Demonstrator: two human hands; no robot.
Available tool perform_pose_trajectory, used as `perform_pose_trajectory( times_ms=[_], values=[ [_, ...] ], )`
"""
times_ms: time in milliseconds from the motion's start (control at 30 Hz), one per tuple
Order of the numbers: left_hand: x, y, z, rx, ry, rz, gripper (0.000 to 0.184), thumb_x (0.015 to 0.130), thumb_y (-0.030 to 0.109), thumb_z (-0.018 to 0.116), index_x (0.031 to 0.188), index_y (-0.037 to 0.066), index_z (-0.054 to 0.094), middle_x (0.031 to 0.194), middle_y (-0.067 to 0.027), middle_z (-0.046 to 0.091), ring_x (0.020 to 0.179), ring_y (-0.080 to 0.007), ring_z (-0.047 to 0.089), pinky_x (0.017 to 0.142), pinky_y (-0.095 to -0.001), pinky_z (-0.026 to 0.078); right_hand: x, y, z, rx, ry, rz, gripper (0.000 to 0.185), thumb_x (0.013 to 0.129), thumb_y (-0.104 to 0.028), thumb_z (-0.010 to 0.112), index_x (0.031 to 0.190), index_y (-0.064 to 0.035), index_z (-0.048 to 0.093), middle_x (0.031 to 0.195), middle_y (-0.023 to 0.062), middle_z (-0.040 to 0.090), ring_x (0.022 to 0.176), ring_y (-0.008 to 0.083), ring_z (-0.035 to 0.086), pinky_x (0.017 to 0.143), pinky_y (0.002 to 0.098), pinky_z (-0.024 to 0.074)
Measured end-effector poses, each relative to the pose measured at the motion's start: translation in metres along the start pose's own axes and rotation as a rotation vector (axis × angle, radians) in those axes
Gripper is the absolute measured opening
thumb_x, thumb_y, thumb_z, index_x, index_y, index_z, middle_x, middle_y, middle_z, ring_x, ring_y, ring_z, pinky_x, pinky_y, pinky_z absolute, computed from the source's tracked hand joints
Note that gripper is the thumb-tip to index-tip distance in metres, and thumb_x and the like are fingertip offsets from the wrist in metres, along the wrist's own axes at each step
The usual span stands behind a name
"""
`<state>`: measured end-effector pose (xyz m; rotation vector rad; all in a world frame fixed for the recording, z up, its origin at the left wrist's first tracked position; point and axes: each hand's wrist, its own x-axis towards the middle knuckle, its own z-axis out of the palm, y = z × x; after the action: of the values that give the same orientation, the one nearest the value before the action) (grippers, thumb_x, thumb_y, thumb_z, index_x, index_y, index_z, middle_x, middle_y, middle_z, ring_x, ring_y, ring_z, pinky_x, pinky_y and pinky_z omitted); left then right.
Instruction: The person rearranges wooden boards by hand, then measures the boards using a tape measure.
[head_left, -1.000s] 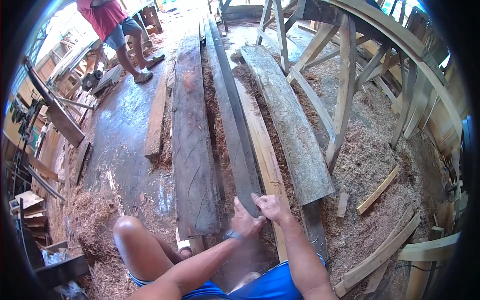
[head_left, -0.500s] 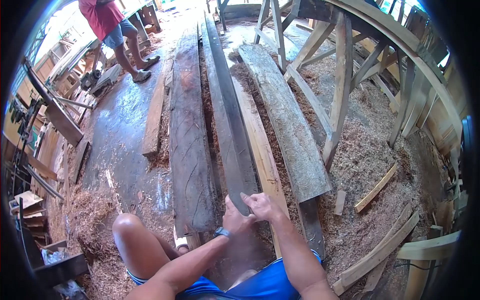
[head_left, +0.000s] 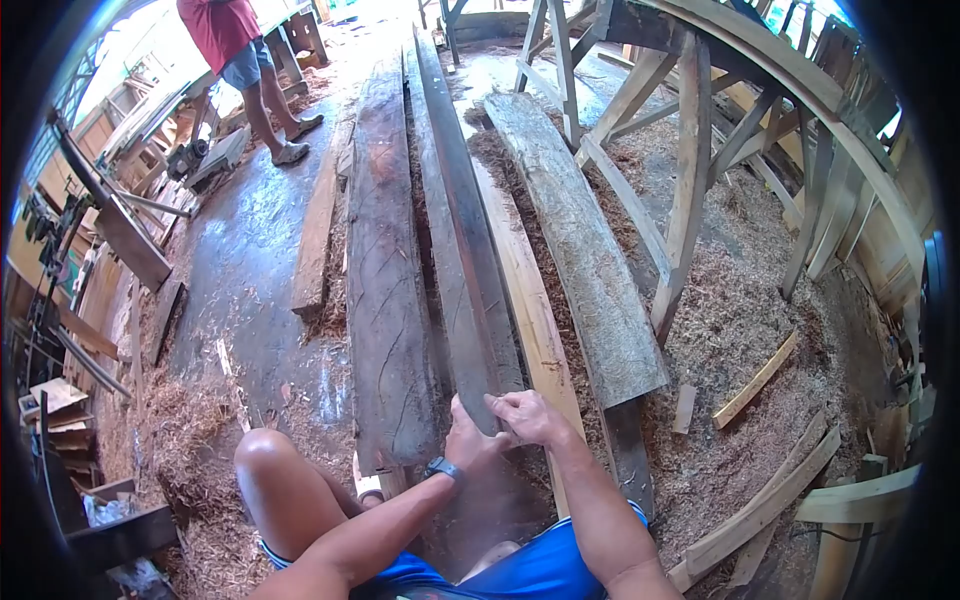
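Note:
A long dark wooden plank (head_left: 455, 280) stretches away from me, its near end between my hands. My left hand (head_left: 474, 436) wraps the left side of that end, thumb pointing up along the wood; a watch (head_left: 443, 467) is on this wrist. On the right side, my right hand (head_left: 530, 417) grips the same end, its thumb near the top. The underside fingers of both hands are hidden. Left of it lies a wide dark board (head_left: 385, 300), and to the right a pale timber (head_left: 532, 320) runs close beside it.
A rough grey board (head_left: 585, 260) lies farther right. Wooden trestle legs (head_left: 688, 190) stand beyond it. Shavings (head_left: 740, 270) cover much of the floor. At upper left another person (head_left: 235, 60) in a red shirt stands near a bench. Curved offcuts (head_left: 770, 505) lie at lower right.
The whole view has shifted slightly, with the scene sitting a little farther right. Both hands keep their hold on the plank's near end, and a reddish edge shows more along its right side.

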<state>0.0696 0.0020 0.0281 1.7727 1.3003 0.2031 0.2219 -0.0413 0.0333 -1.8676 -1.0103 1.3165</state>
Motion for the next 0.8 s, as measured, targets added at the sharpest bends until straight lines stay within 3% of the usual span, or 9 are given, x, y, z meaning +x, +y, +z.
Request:
perform_pose_trajectory(
  times_ms=[167, 267, 433, 800],
  values=[
    [0.001, 0.000, 0.007, 0.029, 0.026, 0.029, 0.112, 0.062, 0.033, 0.081, 0.143, -0.002, 0.011, 0.126, -0.0307, 0.050, 0.109, -0.0427, 0.059, 0.093, -0.0452, 0.048, -0.004, -0.008, -0.004, -0.069, 0.039, -0.004, 0.058, 0.088, -0.057, 0.056, 0.097, -0.0011, 0.071, 0.082, 0.0232, 0.068, 0.078, 0.0330, 0.068, 0.070, 0.0417, 0.0519],
    [0.000, 0.005, 0.017, 0.055, 0.035, 0.029, 0.114, 0.063, 0.041, 0.081, 0.143, -0.003, 0.011, 0.129, -0.0316, 0.047, 0.110, -0.0449, 0.058, 0.092, -0.0471, 0.048, 0.004, 0.001, -0.003, -0.176, 0.093, 0.005, 0.057, 0.088, -0.054, 0.059, 0.093, 0.0018, 0.070, 0.074, 0.0182, 0.066, 0.068, 0.0233, 0.064, 0.066, 0.0375, 0.0498],
    [0.002, 0.019, 0.036, 0.127, 0.025, -0.022, 0.120, 0.065, 0.054, 0.077, 0.144, -0.006, 0.008, 0.131, -0.0329, 0.045, 0.108, -0.0486, 0.057, 0.090, -0.0501, 0.048, -0.004, -0.001, -0.009, -0.215, 0.164, 0.015, 0.062, 0.085, -0.058, 0.058, 0.091, 0.0026, 0.070, 0.082, 0.0253, 0.067, 0.080, 0.0348, 0.067, 0.072, 0.0420, 0.0502],
    [0.000, 0.016, 0.032, 0.129, 0.024, 0.031, 0.116, 0.069, 0.048, 0.075, 0.144, -0.008, 0.006, 0.131, -0.0339, 0.043, 0.108, -0.0479, 0.057, 0.089, -0.0495, 0.048, -0.005, -0.002, -0.005, -0.276, 0.189, 0.033, 0.064, 0.084, -0.059, 0.058, 0.087, 0.0039, 0.069, 0.083, 0.0271, 0.066, 0.081, 0.0359, 0.068, 0.071, 0.0427, 0.0499]
  ],
)
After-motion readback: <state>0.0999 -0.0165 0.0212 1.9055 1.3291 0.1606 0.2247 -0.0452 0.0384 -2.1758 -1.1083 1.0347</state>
